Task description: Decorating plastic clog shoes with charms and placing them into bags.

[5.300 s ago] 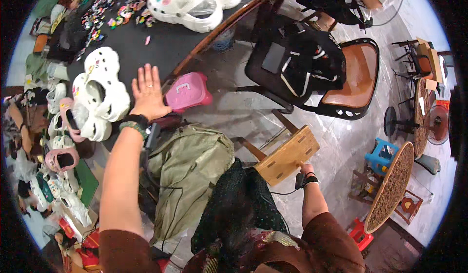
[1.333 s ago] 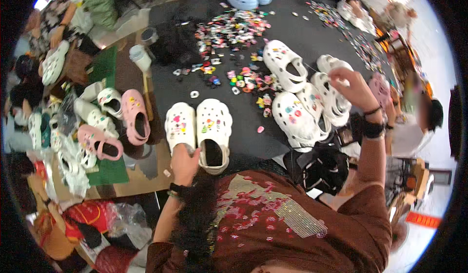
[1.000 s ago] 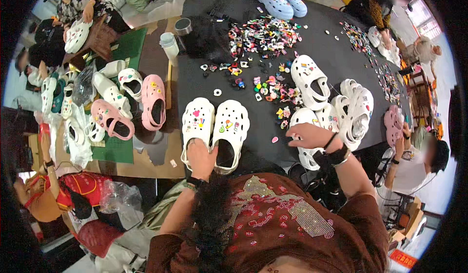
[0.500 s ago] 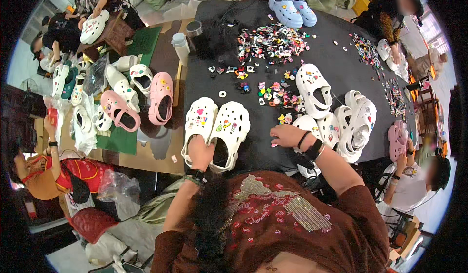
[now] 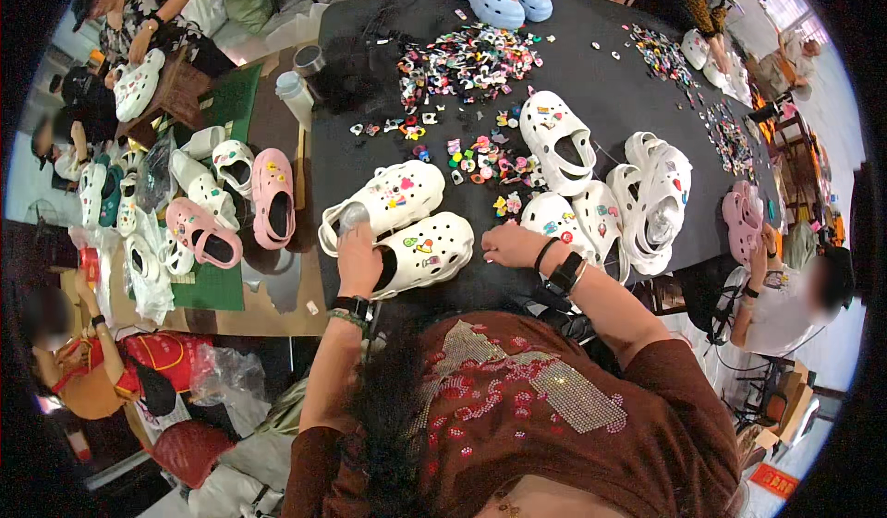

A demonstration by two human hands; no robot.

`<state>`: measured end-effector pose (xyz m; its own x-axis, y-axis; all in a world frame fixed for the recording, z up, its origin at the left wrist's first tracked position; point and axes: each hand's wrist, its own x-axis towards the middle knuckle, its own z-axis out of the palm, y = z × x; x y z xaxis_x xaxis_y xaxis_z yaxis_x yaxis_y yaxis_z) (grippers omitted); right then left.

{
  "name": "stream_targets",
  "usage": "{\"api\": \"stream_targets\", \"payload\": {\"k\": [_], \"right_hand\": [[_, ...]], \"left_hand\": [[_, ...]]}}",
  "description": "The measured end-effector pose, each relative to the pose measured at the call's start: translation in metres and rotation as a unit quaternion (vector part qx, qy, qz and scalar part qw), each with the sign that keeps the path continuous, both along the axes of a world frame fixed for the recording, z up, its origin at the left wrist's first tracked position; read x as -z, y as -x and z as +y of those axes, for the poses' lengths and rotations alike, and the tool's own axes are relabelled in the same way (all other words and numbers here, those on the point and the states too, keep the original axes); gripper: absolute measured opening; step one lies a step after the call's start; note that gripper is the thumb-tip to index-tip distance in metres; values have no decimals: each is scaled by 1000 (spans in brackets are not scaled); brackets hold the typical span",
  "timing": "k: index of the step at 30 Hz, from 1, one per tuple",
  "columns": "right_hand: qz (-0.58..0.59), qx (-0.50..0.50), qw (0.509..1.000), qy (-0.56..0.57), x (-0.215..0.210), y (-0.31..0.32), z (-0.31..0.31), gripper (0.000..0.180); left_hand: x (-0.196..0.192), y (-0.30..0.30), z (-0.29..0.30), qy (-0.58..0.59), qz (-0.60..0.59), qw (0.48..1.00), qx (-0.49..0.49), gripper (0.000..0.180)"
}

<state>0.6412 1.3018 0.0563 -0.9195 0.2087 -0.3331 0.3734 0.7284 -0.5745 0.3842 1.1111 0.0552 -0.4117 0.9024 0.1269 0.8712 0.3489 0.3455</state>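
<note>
A pair of white clogs with small coloured charms lies in front of me, toes pointing right. My left hand [image 5: 358,261] is closed at their heel ends, fingers on the rims; the far clog [image 5: 403,193] and near clog [image 5: 432,252] lie side by side. Clear plastic shows inside the far clog's opening. Just right of the near clog's toe is my right hand [image 5: 514,244], its fingers curled together low over the black table [image 5: 388,74]. Whatever those fingers hold, if anything, is too small to make out.
Several white clogs [image 5: 565,148] stand at my right, past loose charms [image 5: 476,159]. A bigger charm heap [image 5: 462,65] and blue clogs [image 5: 490,0] lie farther back. Pink clogs [image 5: 273,199] and a bottle [image 5: 295,97] are at left. Other people work around the table.
The pair of white clogs has turned clockwise, from toes pointing away to toes pointing right, with my left hand at the heels. My right hand has come closer to the toes. The view has shifted.
</note>
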Motion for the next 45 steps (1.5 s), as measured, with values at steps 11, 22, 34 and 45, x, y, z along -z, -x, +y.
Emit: {"api": "stream_targets", "payload": {"k": [11,22,34,45], "right_hand": [[10,58,998,2,3,-12,18,20],[17,77,996,-34,6,8,40,18],[-19,137,983,-118,29,5,62,44],[-48,143,980,-134,33,7,57,47]], "left_hand": [[-25,21,-18,-7,-161,987,24,62],[-53,43,-5,-164,-304,923,-170,16],[-20,35,48,52,-266,960,-72,47],[-25,28,79,25,-545,808,-223,35]]}}
